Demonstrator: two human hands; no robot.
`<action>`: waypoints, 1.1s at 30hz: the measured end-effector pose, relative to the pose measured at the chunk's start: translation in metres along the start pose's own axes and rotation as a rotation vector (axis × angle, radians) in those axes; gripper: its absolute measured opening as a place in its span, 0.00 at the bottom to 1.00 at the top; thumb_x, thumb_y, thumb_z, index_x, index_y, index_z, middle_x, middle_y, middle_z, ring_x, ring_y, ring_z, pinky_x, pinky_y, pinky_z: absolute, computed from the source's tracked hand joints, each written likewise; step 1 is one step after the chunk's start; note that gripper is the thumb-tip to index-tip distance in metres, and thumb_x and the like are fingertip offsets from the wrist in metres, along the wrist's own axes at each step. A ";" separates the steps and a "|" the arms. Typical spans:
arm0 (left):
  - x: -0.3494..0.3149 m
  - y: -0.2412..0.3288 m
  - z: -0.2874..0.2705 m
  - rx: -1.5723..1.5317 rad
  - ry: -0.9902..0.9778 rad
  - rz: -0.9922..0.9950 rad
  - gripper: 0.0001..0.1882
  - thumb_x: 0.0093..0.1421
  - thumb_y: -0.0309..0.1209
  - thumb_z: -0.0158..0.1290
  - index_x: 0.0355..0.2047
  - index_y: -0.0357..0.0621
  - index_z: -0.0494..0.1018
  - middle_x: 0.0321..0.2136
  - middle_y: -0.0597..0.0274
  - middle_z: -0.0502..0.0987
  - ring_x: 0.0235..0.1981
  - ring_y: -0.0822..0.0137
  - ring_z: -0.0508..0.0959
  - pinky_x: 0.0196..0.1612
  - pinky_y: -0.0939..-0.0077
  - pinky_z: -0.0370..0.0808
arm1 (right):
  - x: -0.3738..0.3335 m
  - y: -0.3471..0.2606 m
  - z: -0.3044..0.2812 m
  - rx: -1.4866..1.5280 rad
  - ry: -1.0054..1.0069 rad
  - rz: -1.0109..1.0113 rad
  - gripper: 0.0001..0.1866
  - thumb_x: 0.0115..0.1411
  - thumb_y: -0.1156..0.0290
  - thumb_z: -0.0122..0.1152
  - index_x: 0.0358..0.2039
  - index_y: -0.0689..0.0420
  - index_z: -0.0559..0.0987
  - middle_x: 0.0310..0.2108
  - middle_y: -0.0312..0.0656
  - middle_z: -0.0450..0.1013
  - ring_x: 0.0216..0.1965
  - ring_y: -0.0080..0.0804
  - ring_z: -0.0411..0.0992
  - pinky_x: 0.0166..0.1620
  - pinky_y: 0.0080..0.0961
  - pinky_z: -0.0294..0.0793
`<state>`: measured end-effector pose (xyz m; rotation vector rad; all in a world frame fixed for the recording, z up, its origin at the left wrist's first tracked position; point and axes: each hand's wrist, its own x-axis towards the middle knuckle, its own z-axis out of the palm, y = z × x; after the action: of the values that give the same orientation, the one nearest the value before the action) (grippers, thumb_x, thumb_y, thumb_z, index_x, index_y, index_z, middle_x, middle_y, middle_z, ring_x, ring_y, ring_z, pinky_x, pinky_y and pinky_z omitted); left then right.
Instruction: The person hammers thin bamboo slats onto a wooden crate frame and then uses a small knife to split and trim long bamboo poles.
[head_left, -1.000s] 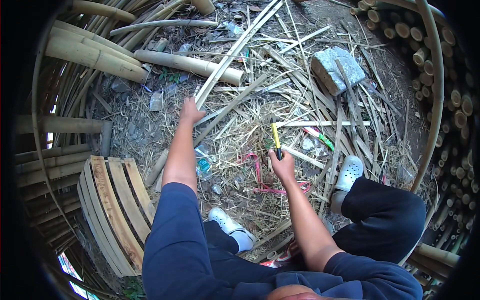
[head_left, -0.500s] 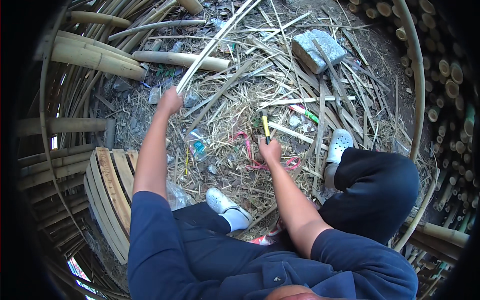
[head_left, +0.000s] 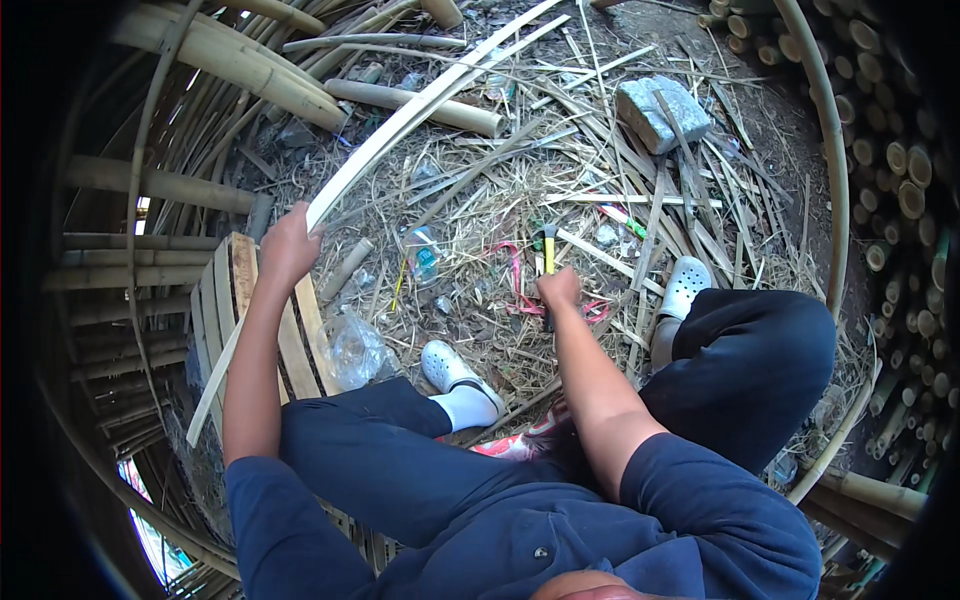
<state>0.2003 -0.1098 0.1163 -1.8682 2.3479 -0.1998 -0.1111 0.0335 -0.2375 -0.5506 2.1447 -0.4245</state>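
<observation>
My left hand is closed around long pale bamboo strips. They run from the far top edge down past my left forearm, and a lower end comes out beside the wooden slats. Two strips lie close together beyond my fist and spread slightly at the far end. My right hand grips a slim tool with a yellow and black handle, held low over the littered ground. Its far end is dark and too small to make out, so its kind is unclear. Pink ribbon lies beside this hand.
A stone block sits at the far right among split bamboo offcuts. Cut poles are stacked along the right. Thick bamboo stands at far left, above a slatted wooden seat. A clear plastic bag lies near my left shoe.
My left hand has come back toward me and to the left with the strips, whose lower end now shows. My right hand has shifted slightly right. The view has turned a little.
</observation>
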 end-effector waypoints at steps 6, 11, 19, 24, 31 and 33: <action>-0.078 -0.036 -0.016 0.122 0.132 0.060 0.29 0.65 0.36 0.57 0.63 0.45 0.63 0.36 0.41 0.80 0.36 0.38 0.81 0.36 0.44 0.76 | 0.003 -0.022 -0.012 0.213 0.026 -0.135 0.23 0.57 0.62 0.60 0.48 0.65 0.77 0.49 0.62 0.77 0.53 0.58 0.75 0.58 0.47 0.72; -0.141 -0.062 -0.037 0.250 0.053 -0.006 0.42 0.64 0.40 0.58 0.73 0.51 0.50 0.34 0.47 0.81 0.29 0.44 0.82 0.32 0.50 0.78 | -0.007 -0.041 -0.007 0.207 0.077 -0.248 0.21 0.56 0.57 0.64 0.42 0.62 0.81 0.43 0.58 0.80 0.48 0.55 0.79 0.53 0.41 0.76; -0.234 -0.097 -0.066 0.380 0.083 -0.065 0.46 0.61 0.40 0.61 0.75 0.55 0.49 0.28 0.53 0.76 0.25 0.48 0.80 0.29 0.54 0.77 | -0.026 -0.056 -0.008 0.279 0.048 -0.300 0.21 0.54 0.60 0.64 0.43 0.63 0.83 0.44 0.57 0.81 0.49 0.50 0.79 0.55 0.37 0.75; -0.295 -0.122 -0.081 0.397 0.062 -0.097 0.49 0.58 0.33 0.63 0.75 0.57 0.48 0.33 0.51 0.77 0.28 0.46 0.80 0.31 0.52 0.77 | -0.049 -0.077 -0.009 0.331 -0.023 -0.386 0.22 0.55 0.58 0.64 0.43 0.63 0.84 0.43 0.54 0.82 0.46 0.45 0.81 0.53 0.34 0.76; -0.369 -0.145 -0.104 0.504 0.094 -0.124 0.50 0.53 0.32 0.66 0.74 0.61 0.53 0.32 0.55 0.75 0.27 0.52 0.81 0.29 0.57 0.79 | -0.065 -0.095 0.004 0.433 -0.116 -0.459 0.21 0.57 0.60 0.63 0.41 0.65 0.83 0.40 0.56 0.82 0.45 0.48 0.81 0.52 0.37 0.76; -0.394 -0.155 -0.116 0.556 0.097 -0.145 0.51 0.52 0.31 0.67 0.73 0.66 0.54 0.32 0.56 0.74 0.27 0.53 0.81 0.29 0.57 0.79 | -0.071 -0.095 0.022 0.426 -0.167 -0.451 0.21 0.57 0.59 0.63 0.41 0.65 0.83 0.40 0.56 0.82 0.45 0.47 0.81 0.52 0.37 0.76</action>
<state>0.4145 0.2416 0.2682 -1.7624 1.9275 -0.8747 -0.0334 -0.0118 -0.1570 -0.7878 1.6919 -1.0179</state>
